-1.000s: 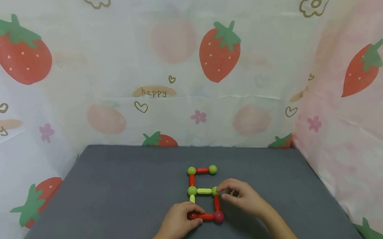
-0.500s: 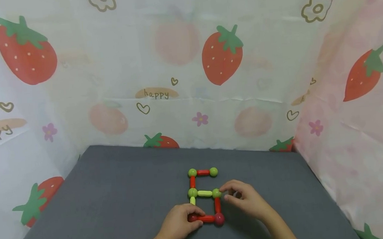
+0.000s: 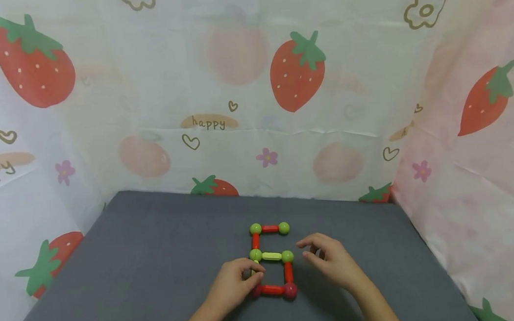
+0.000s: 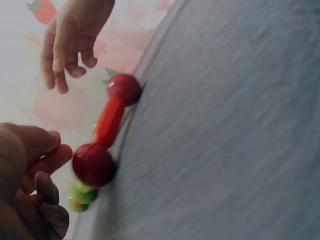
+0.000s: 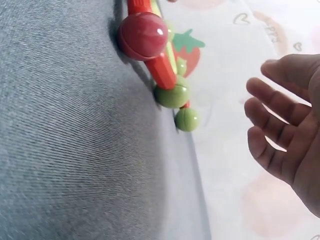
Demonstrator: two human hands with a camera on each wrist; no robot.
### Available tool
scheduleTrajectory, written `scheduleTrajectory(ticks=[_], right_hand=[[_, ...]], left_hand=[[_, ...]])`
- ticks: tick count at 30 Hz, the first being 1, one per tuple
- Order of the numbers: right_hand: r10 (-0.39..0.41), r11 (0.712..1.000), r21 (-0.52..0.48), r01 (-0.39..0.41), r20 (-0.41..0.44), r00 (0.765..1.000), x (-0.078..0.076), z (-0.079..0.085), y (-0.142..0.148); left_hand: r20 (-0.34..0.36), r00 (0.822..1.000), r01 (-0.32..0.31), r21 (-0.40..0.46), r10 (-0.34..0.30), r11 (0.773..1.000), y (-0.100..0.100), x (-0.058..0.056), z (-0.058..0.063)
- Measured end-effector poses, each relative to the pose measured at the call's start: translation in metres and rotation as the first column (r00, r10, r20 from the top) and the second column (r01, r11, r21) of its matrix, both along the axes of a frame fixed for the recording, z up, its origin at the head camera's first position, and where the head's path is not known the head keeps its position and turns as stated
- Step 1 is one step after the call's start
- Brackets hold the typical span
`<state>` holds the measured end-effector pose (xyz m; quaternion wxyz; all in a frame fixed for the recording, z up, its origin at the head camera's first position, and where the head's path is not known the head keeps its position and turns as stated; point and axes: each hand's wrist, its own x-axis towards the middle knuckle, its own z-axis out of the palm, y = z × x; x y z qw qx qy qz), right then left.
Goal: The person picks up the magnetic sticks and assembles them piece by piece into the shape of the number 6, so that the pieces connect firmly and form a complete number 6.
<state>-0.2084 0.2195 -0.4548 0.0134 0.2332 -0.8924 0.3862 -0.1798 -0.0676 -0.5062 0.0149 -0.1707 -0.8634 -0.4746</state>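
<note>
A flat figure of coloured rods and balls, shaped like a 6, lies on the dark grey table. Its top is a red rod [image 3: 270, 228] between green balls, one of them the upper right green ball [image 3: 284, 228]. A yellow-green rod [image 3: 271, 256] crosses the middle; a red rod [image 3: 272, 290] joins two dark red balls at the bottom. My left hand [image 3: 231, 286] hovers by the lower left corner, partly hiding the left rod, its loosely bent fingers apart from the near red ball [image 4: 93, 165]. My right hand [image 3: 334, 261] hangs right of the middle green ball [image 3: 287, 256], fingers relaxed, holding nothing.
The grey tabletop [image 3: 165, 249] spreads around the figure. A white strawberry-print sheet [image 3: 168, 87] stands behind the table and along both sides.
My left hand has let go of the lower left red ball and risen slightly away. My right hand has drawn back to the right from the green ball. The figure keeps its shape.
</note>
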Motion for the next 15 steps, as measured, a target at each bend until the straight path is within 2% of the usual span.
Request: scheduleTrajectory(ticks=[3,6,10,15], right_hand=[[-0.037,0.999,0.014,0.037,-0.027,0.999,0.000,0.002,0.003],[-0.064,0.997,0.039,0.066,-0.061,0.996,0.001,0.000,0.007],[-0.103,0.992,0.059,0.108,-0.089,0.991,0.005,-0.005,0.015],[-0.133,0.985,0.088,0.146,-0.140,0.981,0.010,-0.015,0.028]], left_hand=[[-0.007,1.000,-0.030,-0.017,0.030,0.999,-0.007,-0.005,0.011],[0.023,1.000,-0.020,-0.051,0.021,0.998,-0.017,-0.009,0.018],[0.050,0.999,0.003,-0.114,0.002,0.993,-0.036,-0.011,0.022],[0.014,1.000,-0.025,-0.178,0.028,0.984,-0.057,-0.013,0.019]])
